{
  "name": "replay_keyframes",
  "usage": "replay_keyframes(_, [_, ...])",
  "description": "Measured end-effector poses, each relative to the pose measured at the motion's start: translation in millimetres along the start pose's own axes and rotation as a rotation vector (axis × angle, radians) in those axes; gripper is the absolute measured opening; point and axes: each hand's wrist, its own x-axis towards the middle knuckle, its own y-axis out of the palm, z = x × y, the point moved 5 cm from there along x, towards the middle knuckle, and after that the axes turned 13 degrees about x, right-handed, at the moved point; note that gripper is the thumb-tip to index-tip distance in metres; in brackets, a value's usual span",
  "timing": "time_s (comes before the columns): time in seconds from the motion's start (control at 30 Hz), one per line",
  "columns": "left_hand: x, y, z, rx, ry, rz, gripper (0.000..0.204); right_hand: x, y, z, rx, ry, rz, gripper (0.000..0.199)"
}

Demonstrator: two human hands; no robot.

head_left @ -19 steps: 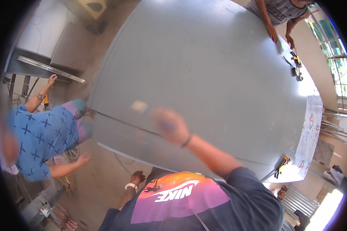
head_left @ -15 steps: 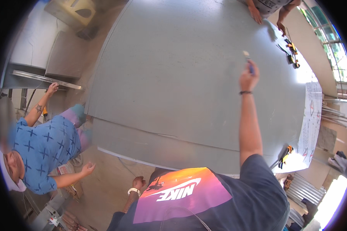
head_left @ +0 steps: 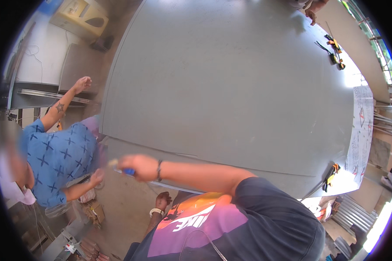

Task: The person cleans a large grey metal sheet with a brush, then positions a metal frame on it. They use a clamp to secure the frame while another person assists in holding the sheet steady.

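Note:
My right arm reaches across my front to the left, over the near edge of a large grey sheet. In my right hand is a paintbrush with a blue handle. Its pale bristles point left, blurred by motion, close to the lower hand of a co-worker in a blue patterned shirt; whether they touch I cannot tell. My left hand, with a white band at its wrist, hangs low by my side below the sheet's near edge. Its fingers are loosely bent, and I see nothing in it.
The co-worker's other hand is raised by a metal strip. Another person's hand rests near the sheet's far right edge. Clamps lie there, and another clamp grips the near right corner. A yellow container stands far left.
My right hand has swept the paintbrush from above the sheet's right part to its near left edge. The co-worker's upper hand has risen; the far person has drawn back mostly out of view.

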Motion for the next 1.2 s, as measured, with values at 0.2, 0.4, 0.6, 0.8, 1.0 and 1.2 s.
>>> replay_keyframes(0.2, [26.5, -0.2, 185.5, 0.842, 0.615, -0.049, 0.020, -165.9, -403.0, 80.2, -0.831, -0.096, -1.193, 0.017])
replay_keyframes(0.4, [39.7, -0.9, 225.1, 0.172, 0.124, 0.046, 0.020, -215.9, -454.9, 58.3, -0.976, 0.028, -1.294, 0.016])
replay_keyframes(0.6, [41.9, -14.3, 124.4, 0.056, 0.046, 0.022, 0.025, -42.8, 83.2, -54.8, -0.239, 0.146, 0.425, 0.026])
replay_keyframes(0.8, [11.3, -28.5, 130.2, -0.008, -0.073, -0.059, 0.028, -47.7, -55.7, 17.8, -0.238, -0.104, -0.284, 0.026])
replay_keyframes(1.0, [23.5, -27.1, 178.3, 0.967, 0.592, -0.008, 0.023, -303.3, -527.7, 123.2, -1.067, 0.041, -1.654, 0.022])
replay_keyframes(1.2, [15.4, -17.8, 177.4, 0.961, 0.443, 0.024, 0.023, -157.1, -447.6, 37.5, -1.056, 0.092, -1.306, 0.023])
